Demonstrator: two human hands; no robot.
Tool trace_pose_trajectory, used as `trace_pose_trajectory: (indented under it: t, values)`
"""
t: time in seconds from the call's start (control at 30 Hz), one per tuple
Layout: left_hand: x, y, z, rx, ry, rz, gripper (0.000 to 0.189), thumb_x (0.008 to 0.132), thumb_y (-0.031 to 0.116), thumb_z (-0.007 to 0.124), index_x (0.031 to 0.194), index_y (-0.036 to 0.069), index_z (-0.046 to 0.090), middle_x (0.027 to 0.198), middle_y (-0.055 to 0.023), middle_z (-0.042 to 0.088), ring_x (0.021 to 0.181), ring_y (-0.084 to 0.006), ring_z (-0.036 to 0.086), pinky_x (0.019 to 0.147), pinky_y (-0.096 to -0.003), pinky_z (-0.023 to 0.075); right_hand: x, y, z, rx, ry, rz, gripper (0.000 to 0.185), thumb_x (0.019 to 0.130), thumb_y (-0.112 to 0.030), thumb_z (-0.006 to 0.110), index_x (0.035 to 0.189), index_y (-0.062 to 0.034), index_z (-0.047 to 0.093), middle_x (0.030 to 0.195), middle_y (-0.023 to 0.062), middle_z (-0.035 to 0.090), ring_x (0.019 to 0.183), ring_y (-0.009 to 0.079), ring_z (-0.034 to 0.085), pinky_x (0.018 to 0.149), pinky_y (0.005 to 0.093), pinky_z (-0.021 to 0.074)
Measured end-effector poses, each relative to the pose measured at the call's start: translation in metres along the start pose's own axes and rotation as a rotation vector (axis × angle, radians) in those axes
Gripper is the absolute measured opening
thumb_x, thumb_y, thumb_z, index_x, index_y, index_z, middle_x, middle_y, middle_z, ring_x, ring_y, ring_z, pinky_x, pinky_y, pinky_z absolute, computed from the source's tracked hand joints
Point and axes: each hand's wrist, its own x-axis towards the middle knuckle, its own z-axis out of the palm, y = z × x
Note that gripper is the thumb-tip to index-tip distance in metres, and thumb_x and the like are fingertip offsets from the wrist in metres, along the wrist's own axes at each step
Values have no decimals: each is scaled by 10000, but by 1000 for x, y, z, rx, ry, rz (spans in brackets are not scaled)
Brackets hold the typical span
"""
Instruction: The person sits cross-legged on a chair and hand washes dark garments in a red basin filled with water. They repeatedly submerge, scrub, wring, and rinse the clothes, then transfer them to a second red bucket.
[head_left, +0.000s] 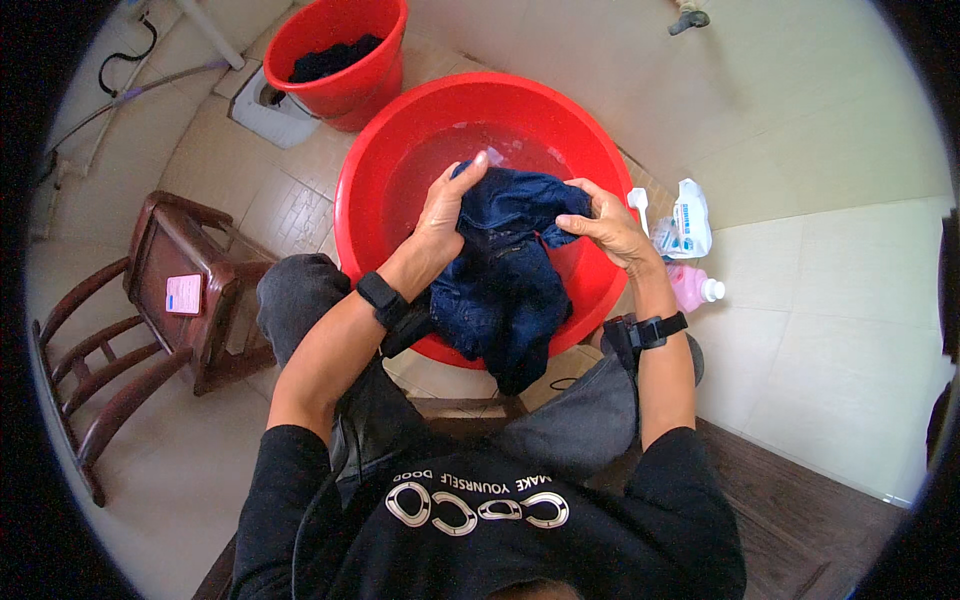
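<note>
A dark blue cloth garment is stretched between my two hands over a large red plastic basin. My left hand grips its upper left edge, thumb on top. At the upper right corner, my right hand pinches the fabric between thumb and fingers. The garment's lower part hangs down over the basin's near rim. Shallow water with a few patches of suds lies in the basin. Folds hide most of the garment's shape.
A red bucket holding dark cloth stands behind, by a squat toilet. A wooden chair carries a pink-edged device. Right of the basin are a white scoop, a plastic packet and a pink bottle. A tap juts from the wall.
</note>
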Motion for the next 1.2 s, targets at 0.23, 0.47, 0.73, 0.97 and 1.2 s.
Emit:
trace_pose_trajectory:
  t: [0.23, 0.47, 0.73, 0.97, 1.2]
  values:
    - [13, -31, -3, 241, 46, 153, 225, 941, 280, 577, 1048, 85, 544, 907, -24, 590, 801, -129, 554, 717, -291, 482, 27, 35, -15, 412, 334, -251, 160, 873, -123, 661, 1003, -50, 601, 868, 1, 623, 778, 121, 598, 721, 264, 486]
    - [51, -60, -49, -109, 32, -139, 306, 990, 344, 420, 971, 95, 597, 840, -45, 620, 774, -205, 588, 704, -347, 510, 14, 38, 109, -548, 483, -553, 216, 842, -80, 573, 1058, -63, 568, 1034, 166, 586, 893, 312, 617, 810, 391, 493]
    - [9, -81, -20, 288, 252, 99, 468, 977, 453, 441, 878, 49, 657, 807, -24, 592, 739, -134, 527, 659, -316, 444, 41, 40, 103, -833, 719, -397, 277, 864, -313, 598, 747, -64, 566, 646, 197, 589, 612, 397, 595, 541, 492, 452]
    - [20, -63, -36, 191, -8, 32, 431, 986, 471, 385, 793, 124, 552, 734, -27, 542, 711, -168, 536, 652, -338, 452, 18, 43, 131, -804, 547, -546, 237, 883, -271, 586, 813, -53, 529, 716, 188, 581, 631, 383, 598, 530, 456, 451]
    - [18, -81, -35, 611, 411, -125, 487, 969, 459, 441, 1078, 19, 617, 971, -81, 629, 859, -179, 573, 746, -356, 466, 30, 48, 107, -851, 783, -248, 323, 899, -368, 542, 776, -70, 570, 642, 200, 603, 632, 389, 617, 563, 485, 483]
